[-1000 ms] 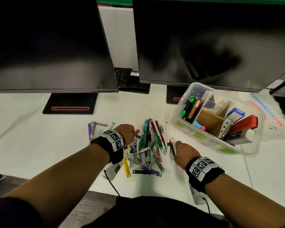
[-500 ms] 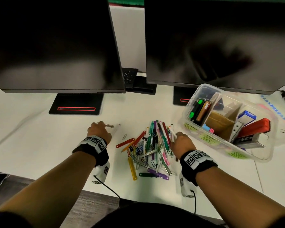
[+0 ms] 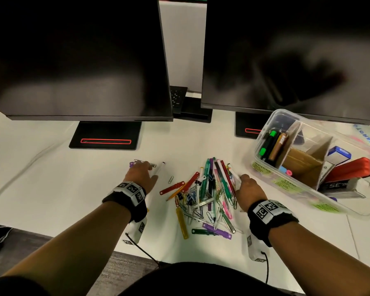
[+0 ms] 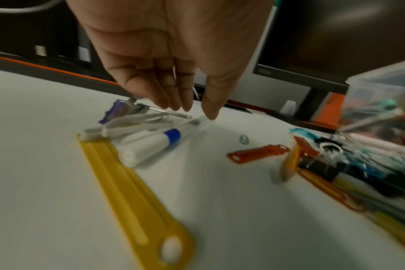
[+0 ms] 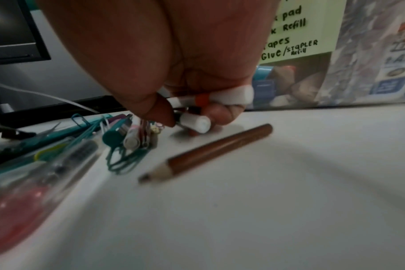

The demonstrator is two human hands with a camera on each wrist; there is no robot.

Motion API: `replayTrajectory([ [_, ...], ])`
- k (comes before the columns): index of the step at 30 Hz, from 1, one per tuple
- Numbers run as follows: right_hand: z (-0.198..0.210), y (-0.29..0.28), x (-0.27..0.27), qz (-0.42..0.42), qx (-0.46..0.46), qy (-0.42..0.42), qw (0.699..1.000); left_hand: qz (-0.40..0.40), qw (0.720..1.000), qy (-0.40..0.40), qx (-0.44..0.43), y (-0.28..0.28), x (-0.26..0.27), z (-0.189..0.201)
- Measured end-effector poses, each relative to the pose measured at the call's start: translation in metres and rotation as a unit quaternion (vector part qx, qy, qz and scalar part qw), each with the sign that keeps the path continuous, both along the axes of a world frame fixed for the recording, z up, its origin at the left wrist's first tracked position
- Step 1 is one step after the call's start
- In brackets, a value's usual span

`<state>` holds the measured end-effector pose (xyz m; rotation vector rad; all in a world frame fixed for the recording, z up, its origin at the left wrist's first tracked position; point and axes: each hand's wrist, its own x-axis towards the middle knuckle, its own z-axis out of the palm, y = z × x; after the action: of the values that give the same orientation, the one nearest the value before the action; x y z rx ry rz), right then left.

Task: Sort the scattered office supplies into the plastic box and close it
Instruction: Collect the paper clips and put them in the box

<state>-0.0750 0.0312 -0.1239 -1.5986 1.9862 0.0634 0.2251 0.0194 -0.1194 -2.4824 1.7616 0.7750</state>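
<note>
A heap of pens, clips and coloured fastener strips [image 3: 207, 195] lies mid-desk. The open clear plastic box [image 3: 263, 165], divided by cardboard and partly filled, stands to its right. My left hand [image 3: 145, 169] hovers over a small group left of the heap, fingers straight; one fingertip of the left hand [image 4: 192, 111] touches a clear pen beside a white marker with a blue band [image 4: 148, 146]. My right hand [image 3: 241, 180] is at the heap's right edge near the box. The right hand [image 5: 192, 120] has its fingers curled round white markers [image 5: 197, 124].
Two black monitors [image 3: 73, 60] [image 3: 286, 50] overhang the back of the desk on flat stands [image 3: 105, 135]. A brown pencil [image 5: 210, 151] lies loose by my right hand. A yellow fastener strip [image 4: 127, 191] lies under my left wrist. The desk's front edge is close to my body.
My left hand has moved from the heap out to the small group of pens on the left. My right hand has slid forward along the heap's right side and closed round white markers.
</note>
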Motion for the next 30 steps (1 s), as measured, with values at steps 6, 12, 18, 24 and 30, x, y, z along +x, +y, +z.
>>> replayTrajectory([
  [6, 0.010, 0.003, -0.008, -0.039, -0.022, -0.035, 0.998, -0.047, 0.997, -0.023, 0.053, -0.009, -0.017, 0.000],
  [12, 0.023, 0.021, -0.037, 0.006, -0.015, -0.009, 1.000, -0.095, 0.995, -0.008, 0.036, -0.008, -0.015, 0.002],
  [18, 0.021, 0.018, -0.046, -0.030, 0.101, 0.088, 0.990, -0.091, 0.995, -0.019, 0.029, -0.006, 0.003, 0.013],
  [24, 0.020, 0.009, -0.019, -0.009, 0.087, 0.082, 0.993, -0.014, 0.993, -0.071, 0.094, 0.004, 0.021, 0.027],
  [30, 0.027, -0.012, 0.004, -0.014, 0.055, 0.016, 0.998, -0.002, 0.984, -0.075, 0.163, 0.017, 0.017, 0.020],
])
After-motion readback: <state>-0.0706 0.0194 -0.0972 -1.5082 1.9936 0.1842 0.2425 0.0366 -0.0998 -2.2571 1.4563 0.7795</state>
